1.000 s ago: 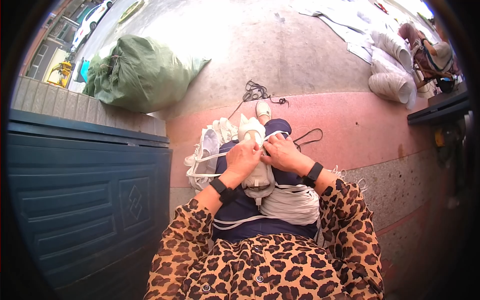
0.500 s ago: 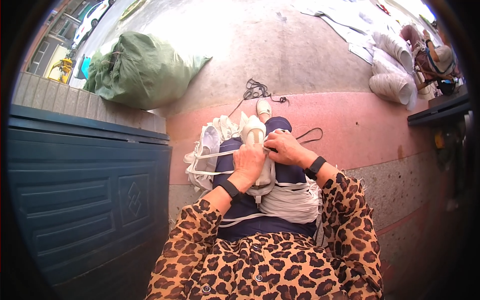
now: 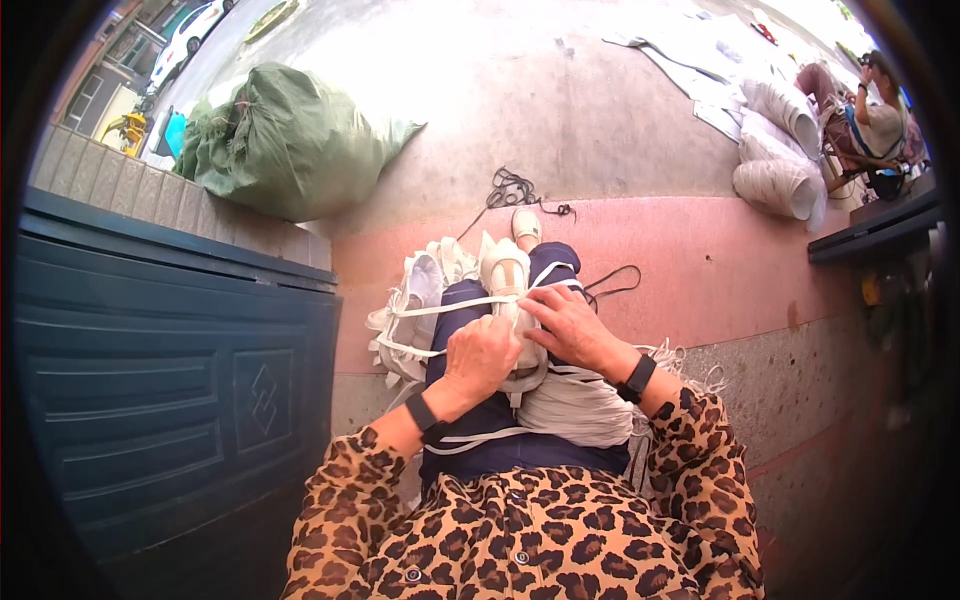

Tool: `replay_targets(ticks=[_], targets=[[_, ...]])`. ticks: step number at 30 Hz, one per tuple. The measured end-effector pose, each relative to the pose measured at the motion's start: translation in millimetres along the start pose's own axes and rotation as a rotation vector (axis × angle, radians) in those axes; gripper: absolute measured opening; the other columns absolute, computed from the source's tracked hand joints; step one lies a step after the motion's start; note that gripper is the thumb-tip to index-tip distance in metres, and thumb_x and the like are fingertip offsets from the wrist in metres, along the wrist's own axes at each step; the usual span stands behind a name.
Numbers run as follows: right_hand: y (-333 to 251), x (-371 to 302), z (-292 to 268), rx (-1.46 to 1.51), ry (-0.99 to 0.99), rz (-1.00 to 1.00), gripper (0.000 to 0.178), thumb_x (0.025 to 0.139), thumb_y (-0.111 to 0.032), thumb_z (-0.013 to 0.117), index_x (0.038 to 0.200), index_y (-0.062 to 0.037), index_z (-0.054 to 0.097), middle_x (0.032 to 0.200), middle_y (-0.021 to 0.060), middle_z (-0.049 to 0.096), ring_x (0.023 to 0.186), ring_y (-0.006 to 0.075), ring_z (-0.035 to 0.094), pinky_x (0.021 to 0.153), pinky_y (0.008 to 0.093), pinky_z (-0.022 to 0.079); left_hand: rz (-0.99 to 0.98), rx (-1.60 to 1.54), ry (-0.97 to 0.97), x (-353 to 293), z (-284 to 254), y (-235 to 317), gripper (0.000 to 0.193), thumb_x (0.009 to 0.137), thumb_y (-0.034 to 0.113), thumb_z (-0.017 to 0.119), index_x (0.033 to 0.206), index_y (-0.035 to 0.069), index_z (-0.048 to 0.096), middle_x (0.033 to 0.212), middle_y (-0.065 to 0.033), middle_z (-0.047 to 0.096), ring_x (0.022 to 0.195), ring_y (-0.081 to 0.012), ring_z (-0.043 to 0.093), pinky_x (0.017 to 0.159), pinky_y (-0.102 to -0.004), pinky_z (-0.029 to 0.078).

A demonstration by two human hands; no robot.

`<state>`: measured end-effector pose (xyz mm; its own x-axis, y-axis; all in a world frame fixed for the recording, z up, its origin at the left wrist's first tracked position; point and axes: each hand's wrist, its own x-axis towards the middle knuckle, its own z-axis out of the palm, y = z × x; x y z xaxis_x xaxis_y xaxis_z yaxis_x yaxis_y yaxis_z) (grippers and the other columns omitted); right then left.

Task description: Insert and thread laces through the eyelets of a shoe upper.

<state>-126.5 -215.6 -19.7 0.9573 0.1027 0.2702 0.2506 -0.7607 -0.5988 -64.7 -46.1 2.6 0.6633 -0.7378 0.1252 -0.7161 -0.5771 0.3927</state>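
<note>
A white sneaker lies across my lap, its toe pointing away from me. A flat white shoelace crosses its front and loops out to the left. My left hand is closed over the shoe's lacing area, pinching the lace; the fingertips are partly hidden. My right hand meets it from the right, thumb and fingers closed on the lace at the eyelets. A thick bundle of white laces rests on my right thigh. More white shoes hang together beside my left knee.
A blue panelled door stands close on my left. Beyond it sits a big green sack. Black cord lies on the floor ahead. At far right, a seated person is beside stacked pale bundles.
My left hand has drawn back toward me and slightly left. My right hand has moved a little nearer, and a lace now lies across my right knee.
</note>
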Motion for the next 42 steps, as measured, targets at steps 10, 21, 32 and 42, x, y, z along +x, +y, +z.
replay_targets(ticks=[10,21,32,42], targets=[[47.6,-73.5,-96.2,0.946,0.803,0.689,0.021,0.093,-0.022,0.045,0.088,-0.0052,0.057,0.053,-0.0039,0.043,0.046,0.0038,0.044,0.047,0.02,0.043,-0.583,-1.079,-0.375,3.0,-24.4,-48.2,0.017,0.089,0.017,0.049,0.098,0.004,0.054,0.078,0.0016,0.056,0.061,-0.0043,0.049,0.054,-0.0168,0.038],[8.3,28.0,24.5,0.177,-0.059,0.354,0.024,0.083,-0.024,0.056,0.096,-0.0033,0.057,0.078,0.0165,0.062,0.075,0.0307,0.061,0.064,0.037,0.048,-0.608,-0.742,-0.315,14.5,16.1,-59.7,0.016,0.085,0.016,0.054,0.08,0.003,0.062,0.067,-0.0048,0.061,0.06,-0.01,0.056,0.051,-0.0243,0.044],[21.6,49.7,47.6,0.009,-0.089,0.318,0.02,0.084,-0.023,0.052,0.085,-0.0031,0.051,0.076,0.0198,0.059,0.071,0.0372,0.059,0.06,0.0449,0.046,-0.118,-0.159,0.051,28.9,34.4,-70.0,0.013,0.078,0.017,0.057,0.076,0.005,0.062,0.077,-0.0117,0.062,0.083,-0.0309,0.054,0.073,-0.0407,0.042],[24.5,50.3,45.2,0.142,-0.087,0.458,0.023,0.083,-0.024,0.051,0.085,-0.001,0.052,0.079,0.0227,0.059,0.079,0.0391,0.057,0.067,0.0455,0.044,-0.009,0.013,0.008,37.1,32.4,-60.0,0.011,0.075,0.016,0.059,0.074,0.007,0.063,0.074,-0.0088,0.062,0.083,-0.0283,0.052,0.071,-0.04,0.041]])
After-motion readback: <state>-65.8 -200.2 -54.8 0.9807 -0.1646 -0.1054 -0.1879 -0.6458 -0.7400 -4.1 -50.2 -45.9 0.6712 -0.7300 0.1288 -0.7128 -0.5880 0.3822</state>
